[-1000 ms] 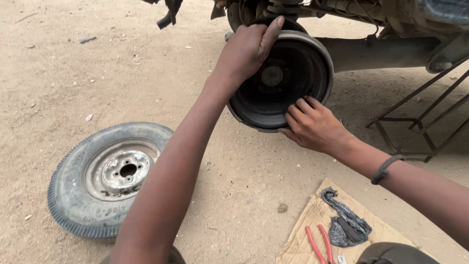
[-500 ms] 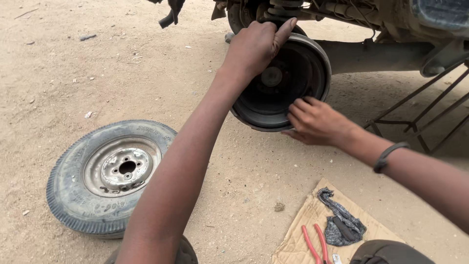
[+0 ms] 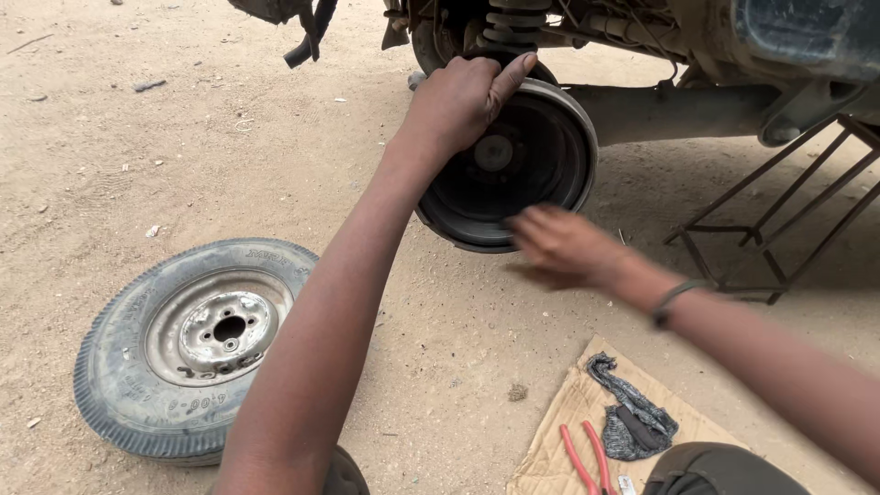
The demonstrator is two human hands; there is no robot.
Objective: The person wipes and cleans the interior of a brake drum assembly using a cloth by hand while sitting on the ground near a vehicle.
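Dark, dusty metal fills the top of the view: a brake drum (image 3: 513, 170) is seen on the axle of a raised vehicle, its open face turned toward the camera. The left hand (image 3: 458, 101) is laid over the drum's rim at about eleven o'clock, fingers curled together around the edge with the forefinger stretched along it, a grip that looks meant to steady the drum. The right hand (image 3: 564, 243) is held at the rim's five o'clock, blurred (whether the fingers are closed on the edge or merely spread near it cannot be told). Hands placed on opposite edges would let the drum be kept square, it may be judged. A detached wheel (image 3: 197, 344) is laid flat on the sandy ground (image 3: 229, 156) at eight o'clock from the drum, well apart, so open room is left beneath and to the left of the rim. At four o'clock a sheet of cardboard (image 3: 568, 422) carries red-handled pliers (image 3: 587, 458) and a dark rag (image 3: 632, 417); a metal stand (image 3: 779, 220) crowds the right.
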